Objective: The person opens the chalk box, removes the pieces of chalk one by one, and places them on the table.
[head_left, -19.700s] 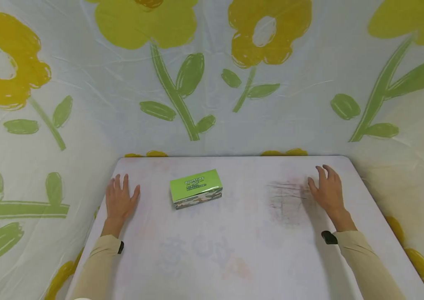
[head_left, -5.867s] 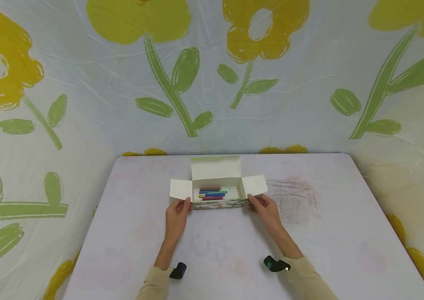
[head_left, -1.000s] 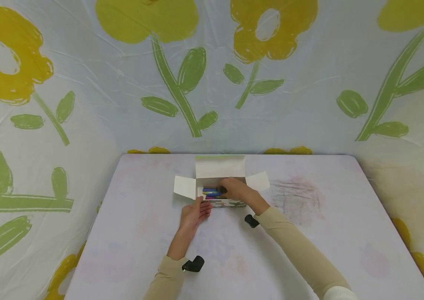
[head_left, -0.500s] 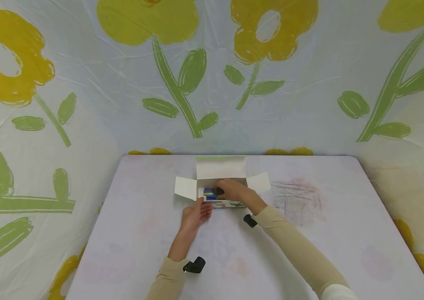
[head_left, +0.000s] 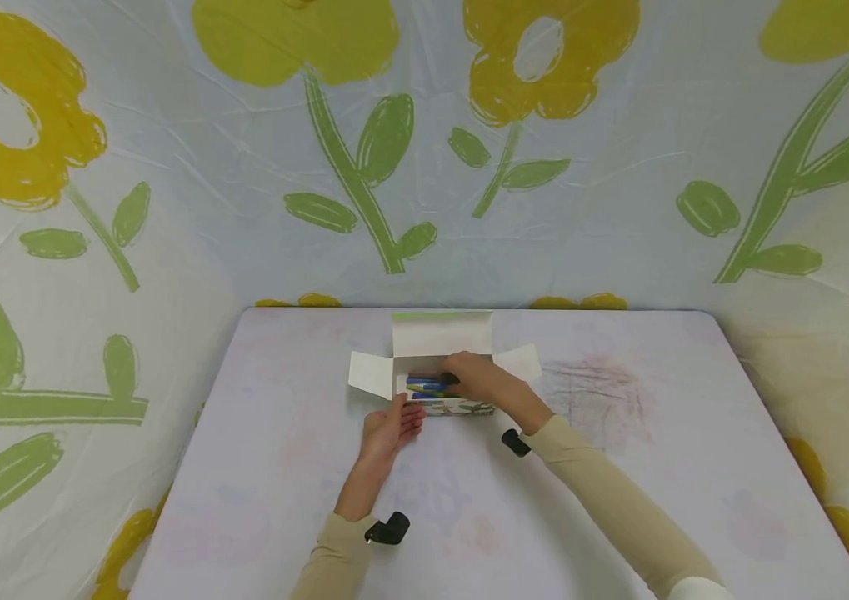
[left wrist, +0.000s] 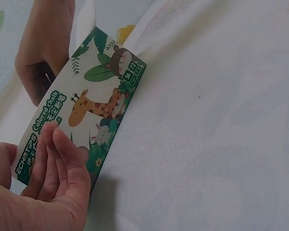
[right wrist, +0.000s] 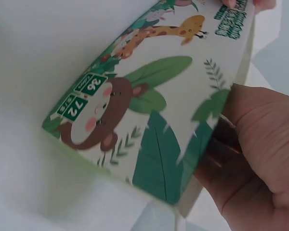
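Observation:
An open cardboard box of colored chalk (head_left: 439,407) stands on the table, animals printed on its front. Several chalk sticks (head_left: 422,386), mostly blue with a green one, lie in its left half. My left hand (head_left: 387,429) grips the front wall near the left corner, thumb over the rim and fingers along the printed face (left wrist: 94,103). My right hand (head_left: 472,377) reaches down into the box from the right, fingers bent behind the front wall. In the right wrist view that wall covers the fingertips of the right hand (right wrist: 265,149), so I cannot tell what they hold.
The box's lid (head_left: 442,333) is raised at the back, and its side flaps (head_left: 372,373) spread outward. Dark smudges mark the white table (head_left: 596,400) right of the box. A flowered cloth (head_left: 581,208) hangs behind and at both sides.
The box, closed at first, has been opened and turned square. My right hand has gone from its front corner into it, shifting left then right in the last second; chalk sticks have moved. My left hand stays.

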### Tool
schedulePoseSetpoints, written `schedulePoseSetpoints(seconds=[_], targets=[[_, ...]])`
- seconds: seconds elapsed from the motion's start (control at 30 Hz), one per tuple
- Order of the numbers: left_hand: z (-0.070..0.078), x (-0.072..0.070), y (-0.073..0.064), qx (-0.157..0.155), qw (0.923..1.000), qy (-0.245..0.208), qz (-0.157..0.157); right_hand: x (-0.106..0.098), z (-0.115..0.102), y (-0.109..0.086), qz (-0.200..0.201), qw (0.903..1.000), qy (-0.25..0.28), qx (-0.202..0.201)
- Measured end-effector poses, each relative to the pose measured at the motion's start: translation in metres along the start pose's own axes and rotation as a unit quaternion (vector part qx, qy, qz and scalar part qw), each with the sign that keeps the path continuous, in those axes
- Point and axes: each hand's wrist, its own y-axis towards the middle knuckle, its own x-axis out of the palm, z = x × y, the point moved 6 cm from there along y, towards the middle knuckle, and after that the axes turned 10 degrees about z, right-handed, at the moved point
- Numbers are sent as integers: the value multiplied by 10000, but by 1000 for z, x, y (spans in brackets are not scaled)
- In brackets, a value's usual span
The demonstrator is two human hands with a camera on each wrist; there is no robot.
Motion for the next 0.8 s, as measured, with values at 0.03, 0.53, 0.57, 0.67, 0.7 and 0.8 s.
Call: schedulePoseSetpoints(seconds=[0.03, 0.53, 0.57, 0.67, 0.7, 0.8], targets=[[0, 0, 0, 2, 10000, 13, 0, -4, 1, -2, 55, 9999, 115, -41], [2, 1, -1, 86, 9998, 102, -127, -49, 28, -28, 933, 9820, 1644, 26], [2, 0, -1, 100, 9998, 120, -126, -52, 31, -30, 976, 9807, 1693, 58], [1, 0, 0, 83, 9998, 139, -106, -61, 39, -35, 1119, 9775, 1778, 180], [1, 0, 0, 88, 9998, 144, -108, -64, 40, -37, 1170, 9764, 1807, 198], [1, 0, 1, 103, 9997, 174, -109, -74, 46, -43, 1342, 9729, 1871, 229]])
